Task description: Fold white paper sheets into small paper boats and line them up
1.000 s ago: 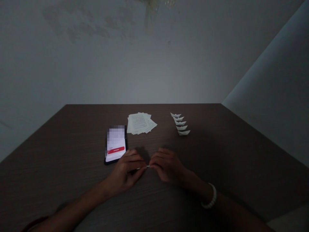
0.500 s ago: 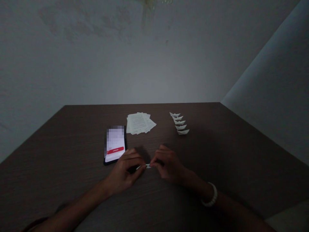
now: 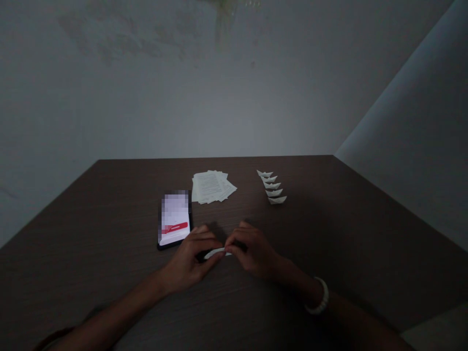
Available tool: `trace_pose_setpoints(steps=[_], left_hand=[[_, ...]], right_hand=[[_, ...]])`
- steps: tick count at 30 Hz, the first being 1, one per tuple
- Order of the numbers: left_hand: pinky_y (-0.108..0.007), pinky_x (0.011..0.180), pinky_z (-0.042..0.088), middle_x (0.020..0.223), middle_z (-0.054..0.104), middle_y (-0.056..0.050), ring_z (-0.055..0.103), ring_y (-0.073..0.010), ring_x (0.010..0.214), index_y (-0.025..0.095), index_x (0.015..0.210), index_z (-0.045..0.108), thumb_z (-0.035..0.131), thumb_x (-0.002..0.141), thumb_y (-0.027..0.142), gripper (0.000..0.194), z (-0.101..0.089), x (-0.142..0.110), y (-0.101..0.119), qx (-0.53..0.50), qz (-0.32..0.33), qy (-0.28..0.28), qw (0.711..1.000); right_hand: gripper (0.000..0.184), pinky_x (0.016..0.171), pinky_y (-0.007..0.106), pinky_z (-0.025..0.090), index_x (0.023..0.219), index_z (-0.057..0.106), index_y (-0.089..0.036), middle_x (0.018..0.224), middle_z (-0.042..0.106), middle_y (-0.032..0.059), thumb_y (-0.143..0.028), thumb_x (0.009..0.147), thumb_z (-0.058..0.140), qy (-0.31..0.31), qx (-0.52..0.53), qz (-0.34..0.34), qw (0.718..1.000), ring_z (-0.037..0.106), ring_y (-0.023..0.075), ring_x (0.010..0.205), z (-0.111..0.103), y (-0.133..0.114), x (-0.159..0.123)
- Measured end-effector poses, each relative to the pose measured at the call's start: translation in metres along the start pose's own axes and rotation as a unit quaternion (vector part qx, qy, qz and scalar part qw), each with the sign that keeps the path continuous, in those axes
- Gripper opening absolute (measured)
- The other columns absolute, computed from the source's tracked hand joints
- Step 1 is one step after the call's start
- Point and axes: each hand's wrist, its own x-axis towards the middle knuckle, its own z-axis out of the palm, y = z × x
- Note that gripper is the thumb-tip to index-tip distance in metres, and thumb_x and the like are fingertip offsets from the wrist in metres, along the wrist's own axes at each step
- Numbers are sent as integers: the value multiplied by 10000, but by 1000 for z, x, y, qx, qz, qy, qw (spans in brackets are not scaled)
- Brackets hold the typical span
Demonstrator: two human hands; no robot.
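Between my two hands is a small folded piece of white paper (image 3: 214, 252), narrow and partly hidden by the fingers. My left hand (image 3: 192, 256) pinches it with thumb and fingertips from the left. From the right, my right hand (image 3: 252, 251), with a pale bracelet (image 3: 320, 295) on its wrist, grips the same paper, its fingertips nearly meeting the left ones. Beyond the hands, several small white paper boats (image 3: 274, 193) stand in a row on the dark table (image 3: 120, 204).
A stack of printed paper sheets (image 3: 210, 186) lies spread at the table's middle back. Just beyond my left hand lies a phone (image 3: 175, 212) with a lit screen, partly blurred. Behind the table rises a grey wall (image 3: 219, 107).
My fingertips have come closer together, the right ones shifting slightly left. More of the folded paper shows within my left hand's grip. The boats, sheets and phone stay put.
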Motion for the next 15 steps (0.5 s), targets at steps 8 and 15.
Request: trace_pose_setpoints(steps=[8,15], left_hand=[[-337,736,367,676,597,-14,494,-172,728,178,803,681,529,924,257,209,-2,-1,0,-21,1,-10,1000],[-360,816,357,685,577,2,492,-171,764,176,744,638,455,969,306,317,-6,0,-3,-40,-30,-61,997]], right_hand=[[107,668,268,374,766,579,-183,724,662,7,-97,799,635,19,-7,-15,1000,528,149,683,0,-5,2],[128,651,267,363,736,575,-179,690,652,0,-96,783,660,9,-15,2,1000,500,142,643,-2,-3,3]])
